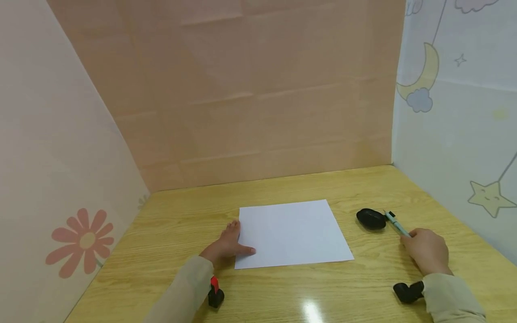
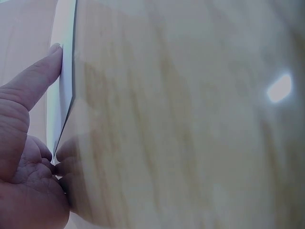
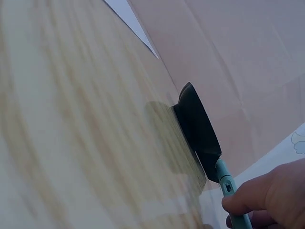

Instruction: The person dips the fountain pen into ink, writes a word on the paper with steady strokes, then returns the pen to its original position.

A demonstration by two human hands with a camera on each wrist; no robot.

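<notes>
A blank white sheet of paper point(image 1: 292, 233) lies on the wooden table. My left hand point(image 1: 228, 242) rests at its left edge, thumb extended over the lower left corner and fingers stretched along the side. In the left wrist view, the thumb point(image 2: 40, 78) lies against the sheet point(image 2: 67, 67). To the right of the paper, my right hand point(image 1: 427, 250) pinches a slim pale green pen point(image 1: 397, 224) between thumb and fingers. Its thin tip points away from me, right beside a smooth black oval object point(image 1: 370, 219). The right wrist view shows the pen point(image 3: 228, 183) overlapping the black object's end point(image 3: 198, 124).
Wooden tabletop point(image 1: 258, 291) surrounds the paper. A brown paper-like backdrop point(image 1: 242, 89) stands behind the table, with patterned panels at left point(image 1: 60, 134) and right point(image 1: 456, 134). Black wrist devices point(image 1: 408, 291) show beside both sleeves.
</notes>
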